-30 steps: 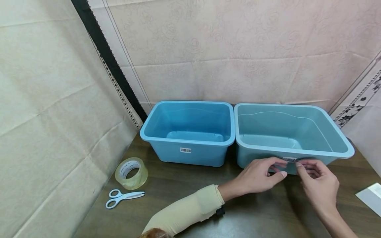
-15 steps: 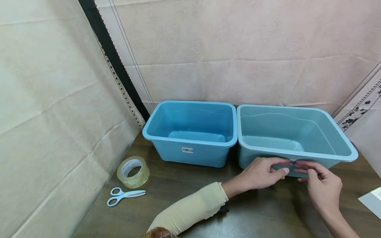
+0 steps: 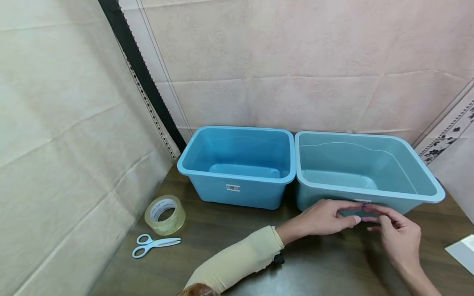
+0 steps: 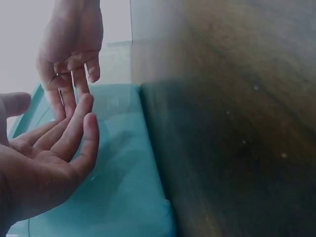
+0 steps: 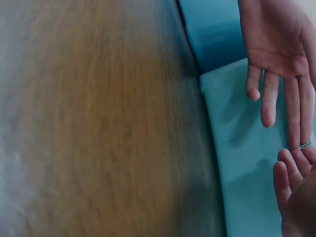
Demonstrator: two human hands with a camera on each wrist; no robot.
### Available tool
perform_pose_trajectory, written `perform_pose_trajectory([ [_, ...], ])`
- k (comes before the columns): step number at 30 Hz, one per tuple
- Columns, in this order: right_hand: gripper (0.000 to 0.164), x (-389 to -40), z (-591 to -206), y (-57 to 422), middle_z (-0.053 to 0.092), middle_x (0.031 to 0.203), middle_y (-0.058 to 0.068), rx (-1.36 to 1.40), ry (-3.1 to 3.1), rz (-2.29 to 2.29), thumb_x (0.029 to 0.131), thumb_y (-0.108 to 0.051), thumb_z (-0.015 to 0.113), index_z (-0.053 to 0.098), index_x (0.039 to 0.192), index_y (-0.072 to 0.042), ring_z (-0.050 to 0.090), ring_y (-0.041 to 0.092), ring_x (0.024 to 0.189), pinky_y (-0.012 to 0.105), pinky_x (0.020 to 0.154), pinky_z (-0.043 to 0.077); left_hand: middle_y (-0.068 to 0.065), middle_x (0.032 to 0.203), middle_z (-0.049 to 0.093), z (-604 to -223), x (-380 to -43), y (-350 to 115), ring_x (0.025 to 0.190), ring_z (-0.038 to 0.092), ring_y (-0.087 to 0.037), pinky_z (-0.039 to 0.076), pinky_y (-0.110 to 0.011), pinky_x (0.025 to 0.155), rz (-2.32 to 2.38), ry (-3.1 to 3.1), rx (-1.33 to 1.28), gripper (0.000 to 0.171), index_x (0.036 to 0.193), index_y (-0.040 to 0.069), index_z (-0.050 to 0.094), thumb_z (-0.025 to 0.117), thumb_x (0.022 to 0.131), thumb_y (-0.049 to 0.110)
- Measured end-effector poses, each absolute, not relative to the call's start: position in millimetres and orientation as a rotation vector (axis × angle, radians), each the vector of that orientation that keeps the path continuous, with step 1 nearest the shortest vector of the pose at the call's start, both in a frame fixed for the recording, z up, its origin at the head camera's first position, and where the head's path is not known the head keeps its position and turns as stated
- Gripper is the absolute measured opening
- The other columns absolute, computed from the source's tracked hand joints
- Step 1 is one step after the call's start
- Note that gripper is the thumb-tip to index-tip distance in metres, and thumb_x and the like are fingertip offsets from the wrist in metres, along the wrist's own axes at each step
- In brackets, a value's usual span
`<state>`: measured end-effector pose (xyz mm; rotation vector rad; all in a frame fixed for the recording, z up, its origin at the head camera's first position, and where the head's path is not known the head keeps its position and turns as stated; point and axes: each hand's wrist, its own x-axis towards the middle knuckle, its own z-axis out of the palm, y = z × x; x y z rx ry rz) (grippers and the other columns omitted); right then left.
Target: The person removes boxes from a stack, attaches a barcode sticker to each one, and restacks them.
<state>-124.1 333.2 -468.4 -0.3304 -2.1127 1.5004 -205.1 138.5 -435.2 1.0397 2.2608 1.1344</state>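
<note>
A pale teal plastic bin [image 3: 370, 162] stands at the right, with a small barcode label [image 3: 363, 200] just under its front rim. My left hand [image 3: 326, 217] reaches to this label from the left, its fingers extended and fingertips at the label. From the right, my right hand [image 3: 401, 234] meets it there, its fingertips against the bin's front wall. Both hands' fingertips come together over the label, whose striped edge [image 5: 306, 144] shows between them in the right wrist view. Most of the label is covered by fingers.
A bluer bin [image 3: 237, 191] with its own barcode label [image 3: 233, 188] stands beside the teal one at the left. Clear packing tape [image 3: 174, 222] and white-handled scissors [image 3: 148, 245] lie on the wooden table [image 3: 222, 230]. A pale flat piece [image 3: 463, 251] lies at the right edge.
My right thumb has lifted away from the label while its fingers stretched along the bin wall. Both hands' fingertips have drawn closer together. The view has shifted slightly.
</note>
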Motion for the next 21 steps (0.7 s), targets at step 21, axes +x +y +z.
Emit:
perform_pose_trajectory([
  [21,0.038,-126,-465,335,0.081,0.092,-0.014,-0.379,-1.963,1.51,0.105,-0.001,0.04,0.077,0.113,0.008,0.078,0.004,0.07,0.019,0.056,0.058,0.021,0.119,0.076,-429,-212,107,0.102,0.066,0.016,0.053,-0.011,0.083,1.19,2.192,1.083,0.045,0.153,0.04,0.054,0.058,0.109,0.044],
])
